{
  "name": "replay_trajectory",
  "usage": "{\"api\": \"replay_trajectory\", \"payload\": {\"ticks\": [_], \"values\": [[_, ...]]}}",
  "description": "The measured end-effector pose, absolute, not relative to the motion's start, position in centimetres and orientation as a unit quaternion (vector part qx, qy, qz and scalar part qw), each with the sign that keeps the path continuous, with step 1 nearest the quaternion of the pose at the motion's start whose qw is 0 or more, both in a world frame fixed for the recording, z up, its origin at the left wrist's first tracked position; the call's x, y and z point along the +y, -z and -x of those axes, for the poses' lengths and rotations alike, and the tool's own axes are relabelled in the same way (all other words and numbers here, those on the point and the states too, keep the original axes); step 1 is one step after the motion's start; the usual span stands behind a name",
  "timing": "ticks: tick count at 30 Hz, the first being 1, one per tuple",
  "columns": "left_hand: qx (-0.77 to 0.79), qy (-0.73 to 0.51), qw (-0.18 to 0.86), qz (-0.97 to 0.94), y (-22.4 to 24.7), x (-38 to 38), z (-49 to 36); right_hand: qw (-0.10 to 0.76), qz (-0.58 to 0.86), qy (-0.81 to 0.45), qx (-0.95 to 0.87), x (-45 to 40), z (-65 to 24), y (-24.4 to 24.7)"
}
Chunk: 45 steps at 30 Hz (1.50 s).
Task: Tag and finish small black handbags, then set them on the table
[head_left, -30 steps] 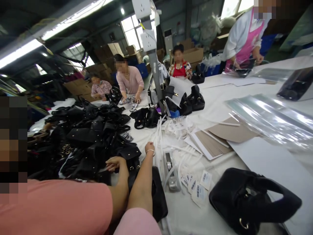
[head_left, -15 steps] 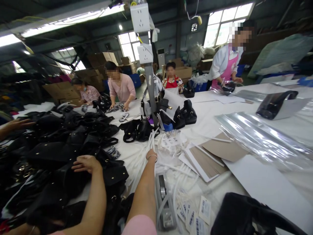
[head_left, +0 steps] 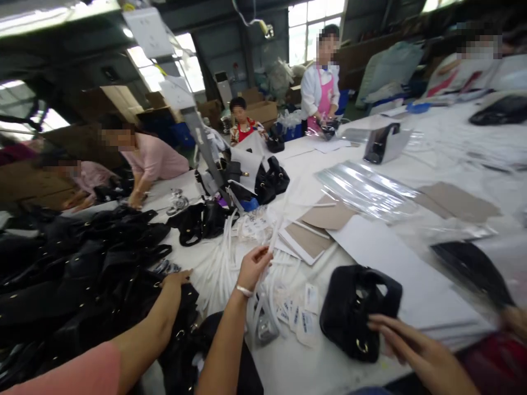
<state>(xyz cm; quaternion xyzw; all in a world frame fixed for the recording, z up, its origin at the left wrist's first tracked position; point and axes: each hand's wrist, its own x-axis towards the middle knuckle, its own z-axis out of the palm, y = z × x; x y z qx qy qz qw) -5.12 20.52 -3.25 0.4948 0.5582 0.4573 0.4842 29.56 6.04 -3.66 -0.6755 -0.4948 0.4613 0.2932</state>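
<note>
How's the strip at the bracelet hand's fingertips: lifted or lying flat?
Lifted: the bracelet hand pinches the strip, which slants upward, blurred.

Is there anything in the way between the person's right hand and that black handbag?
Nothing visible. The right hand is at the near side of the black handbag, its fingertips overlapping it in view; contact is unclear. The printed tags lie on the bag's other side.

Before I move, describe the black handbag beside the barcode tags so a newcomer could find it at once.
On the white table, find the white sheets at right. The black handbag sits at their left edge, with the barcode tags to its left. Unlike the bags heaped at left, it sits alone, with a gold ring showing.
</note>
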Motion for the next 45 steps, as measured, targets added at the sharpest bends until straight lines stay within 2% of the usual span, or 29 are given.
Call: {"api": "replay_trajectory", "payload": {"ticks": [3,6,8,10,12,14,16,19,21,24,34,45], "values": [[0.556,-0.407,0.395,-0.608,0.7,14.8,-0.9,0.364,0.571,-0.596,-0.432,7.1,-27.0,1.9],[0.524,-0.374,0.310,-0.699,-0.9,10.5,-5.3,0.443,0.514,-0.630,-0.378,7.9,-25.0,0.7],[0.495,-0.344,0.328,-0.727,-1.5,8.3,-7.1,0.484,0.504,-0.632,-0.336,7.6,-25.0,0.3],[0.473,-0.298,0.401,-0.726,-1.8,6.8,-8.3,0.517,0.500,-0.632,-0.286,6.5,-26.3,0.2],[0.483,-0.274,0.464,-0.690,-1.5,6.1,-9.0,0.554,0.499,-0.628,-0.220,5.2,-28.7,0.3],[0.522,-0.288,0.484,-0.640,-0.7,6.5,-9.5,0.585,0.496,-0.626,-0.137,3.9,-31.7,0.7],[0.557,-0.314,0.486,-0.596,0.5,7.7,-10.3,0.577,0.478,-0.660,-0.055,2.8,-34.5,1.2],[0.558,-0.316,0.520,-0.564,2.5,10.2,-12.3,0.482,0.430,-0.763,0.021,1.4,-37.5,2.3],[0.546,-0.295,0.551,-0.559,3.6,11.8,-14.0,0.417,0.408,-0.811,0.030,0.8,-38.2,2.9],[0.543,-0.245,0.574,-0.562,4.6,13.5,-16.0,0.378,0.399,-0.835,-0.017,0.8,-38.0,3.5],[0.494,-0.177,0.441,-0.728,5.9,17.0,-19.7,0.425,0.406,-0.787,-0.190,4.0,-36.7,4.9],[0.559,-0.065,0.299,-0.771,6.0,19.1,-22.1,0.450,0.442,-0.715,-0.301,7.9,-35.6,5.9]]}}
